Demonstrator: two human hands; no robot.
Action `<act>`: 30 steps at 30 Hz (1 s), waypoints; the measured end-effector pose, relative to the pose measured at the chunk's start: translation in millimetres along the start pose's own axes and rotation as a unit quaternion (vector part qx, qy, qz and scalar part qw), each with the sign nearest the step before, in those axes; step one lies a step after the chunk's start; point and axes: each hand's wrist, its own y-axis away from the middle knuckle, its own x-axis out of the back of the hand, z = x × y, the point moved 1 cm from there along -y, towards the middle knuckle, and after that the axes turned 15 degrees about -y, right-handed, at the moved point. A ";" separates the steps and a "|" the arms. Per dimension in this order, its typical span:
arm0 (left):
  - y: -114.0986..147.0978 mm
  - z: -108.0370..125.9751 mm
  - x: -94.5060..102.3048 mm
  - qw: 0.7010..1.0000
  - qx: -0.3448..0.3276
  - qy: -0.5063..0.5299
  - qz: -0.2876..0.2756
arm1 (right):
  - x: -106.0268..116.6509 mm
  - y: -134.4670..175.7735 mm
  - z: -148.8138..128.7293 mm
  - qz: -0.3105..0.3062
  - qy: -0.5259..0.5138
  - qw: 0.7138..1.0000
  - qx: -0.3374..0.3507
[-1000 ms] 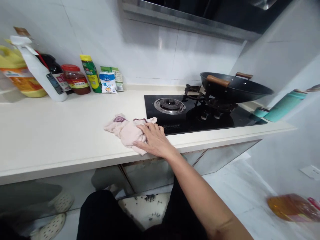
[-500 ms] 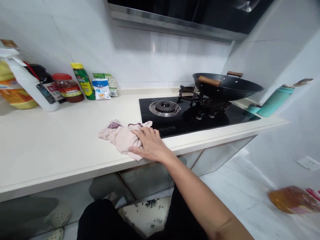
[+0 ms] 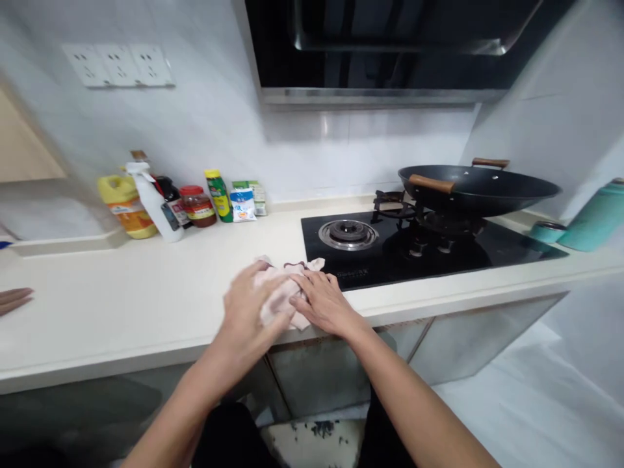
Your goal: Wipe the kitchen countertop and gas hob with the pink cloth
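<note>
A crumpled pale pink cloth (image 3: 281, 300) lies on the white countertop (image 3: 209, 279), beside the near left corner of the black gas hob (image 3: 361, 263). My right hand (image 3: 322, 300) rests palm down on the cloth's right side, its fingers curled on the fabric. My left hand (image 3: 251, 312), slightly blurred, is at the cloth's left side with thumb and fingers spread apart. Part of the cloth is hidden behind both hands. Whether the left fingers touch the fabric I cannot tell.
A black wok (image 3: 478, 192) with wooden handles sits on the right burner. Along the wall stand a spray bottle (image 3: 158, 205), a yellow jug (image 3: 127, 208), a red-lidded jar (image 3: 197, 208) and seasoning packets (image 3: 244, 205). Another person's hand (image 3: 14, 300) shows at the left edge.
My left hand has come into view and reached the cloth's left side. My right hand has stayed on the cloth. The view has turned left and up, bringing the other person's hand into sight.
</note>
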 end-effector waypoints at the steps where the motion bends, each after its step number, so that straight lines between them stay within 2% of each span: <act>1: -2.2 -1.9 -2.2 1.000 -0.001 -0.012 -0.017 | -0.8 0.6 1.0 0.007 -0.010 1.000 0.004; 5: -14.5 -8.4 -15.6 0.991 -0.016 -0.016 -0.131 | 5.6 5.7 7.7 0.023 -0.056 0.998 0.027; 8: -25.0 -3.9 -11.1 0.988 -0.029 -0.022 -0.151 | 26.6 14.0 19.0 0.044 -0.042 0.996 0.063; 10: -32.6 4.9 -6.4 0.988 -0.025 -0.046 -0.147 | 46.5 21.3 33.0 0.089 -0.008 0.994 0.068; 13: -45.9 19.4 -7.5 0.986 -0.034 -0.063 -0.150 | 72.9 35.4 63.5 0.162 0.065 0.984 0.028; 15: -56.1 25.4 -11.5 0.983 -0.046 -0.066 -0.167 | 81.4 47.1 85.7 0.183 0.109 0.977 -0.015; 18: -73.8 28.3 -15.1 0.973 -0.056 -0.065 -0.216 | 79.4 63.4 110.4 0.173 0.143 0.972 -0.074; 21: -93.7 28.0 -20.2 0.961 -0.052 -0.058 -0.266 | 70.8 72.2 118.4 0.150 0.157 0.972 -0.094; 23: -108.2 25.9 -29.4 0.962 -0.035 -0.065 -0.263 | 67.8 73.8 117.1 0.147 0.165 0.971 -0.092; 30: -161.9 4.6 -80.8 0.981 0.043 -0.114 -0.154 | 71.7 72.6 111.9 0.136 0.152 0.974 -0.098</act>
